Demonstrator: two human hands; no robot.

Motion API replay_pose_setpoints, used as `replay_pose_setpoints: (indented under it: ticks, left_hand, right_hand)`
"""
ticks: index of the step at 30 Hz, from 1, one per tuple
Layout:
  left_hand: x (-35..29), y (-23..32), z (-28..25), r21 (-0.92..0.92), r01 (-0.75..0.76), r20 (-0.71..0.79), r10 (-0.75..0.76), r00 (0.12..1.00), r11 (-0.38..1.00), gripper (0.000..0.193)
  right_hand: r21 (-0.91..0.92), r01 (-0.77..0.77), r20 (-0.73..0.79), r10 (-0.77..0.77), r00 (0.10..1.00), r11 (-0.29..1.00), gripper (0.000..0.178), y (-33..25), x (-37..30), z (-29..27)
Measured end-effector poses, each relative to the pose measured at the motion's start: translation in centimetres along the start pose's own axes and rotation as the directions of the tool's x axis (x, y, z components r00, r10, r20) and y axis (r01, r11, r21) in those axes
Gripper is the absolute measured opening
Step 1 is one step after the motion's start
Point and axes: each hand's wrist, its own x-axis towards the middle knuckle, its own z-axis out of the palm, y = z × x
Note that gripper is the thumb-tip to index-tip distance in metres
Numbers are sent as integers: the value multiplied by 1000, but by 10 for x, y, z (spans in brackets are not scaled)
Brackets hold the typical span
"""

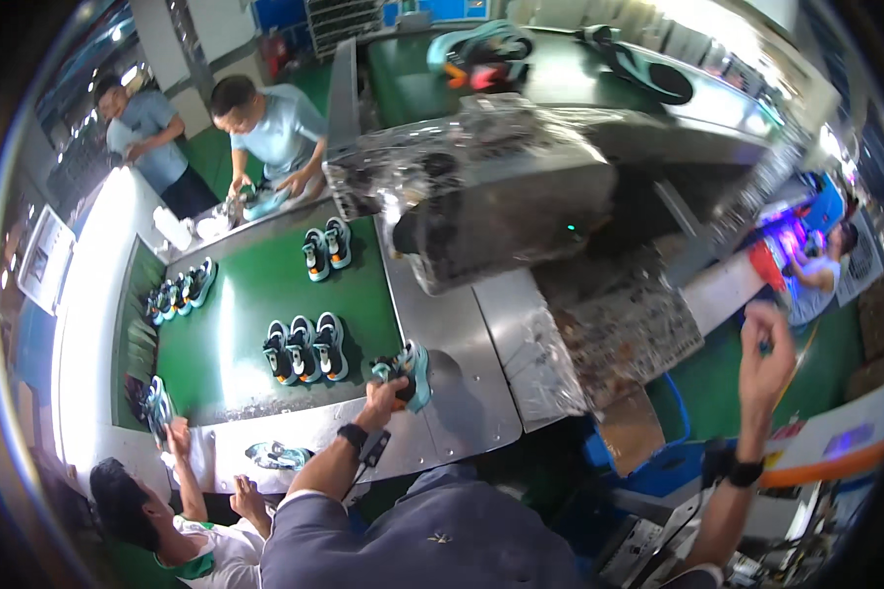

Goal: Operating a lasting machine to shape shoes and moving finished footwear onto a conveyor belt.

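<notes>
My left hand is closed around a light blue and black sports shoe, held over the metal edge of the green conveyor belt. My right hand is raised far to the right, away from the belt. Its fingers are loosely bent, with a gap between thumb and fingers, and I see nothing in it. Three matching shoes stand in a row on the belt, left of the held shoe. Farther back is a pair of shoes, and several more shoes line the left side.
A co-worker at lower left reaches toward a shoe; another shoe lies on the metal ledge. Across the belt a person handles a shoe. A film-wrapped metal machine stands ahead. An orange-edged white machine is at right.
</notes>
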Motion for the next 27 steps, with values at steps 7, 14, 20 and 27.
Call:
replay_pose_setpoints:
  ticks: [7, 14, 20, 27]
  left_hand:
    - [140, 61, -55, -94, -118, -245, 91, 965, 989, 38]
    - [157, 35, -99, 534, -140, -474, 433, 766, 833, 60]
    - [170, -17, -83, 750, -161, -402, 635, 660, 641, 64]
    - [167, -46, -100, 561, -376, -393, 637, 664, 738, 48]
  right_hand:
    - [209, -178, 500, 51, 865, 962, 51, -65, 280, 175]
    - [-8, -483, 755, 322, 572, 876, 83, -135, 421, 352]
    - [0, -424, 796, 257, 548, 905, 82, -152, 458, 394]
    - [108, -15, 460, -37, 887, 994, 72, -143, 423, 372]
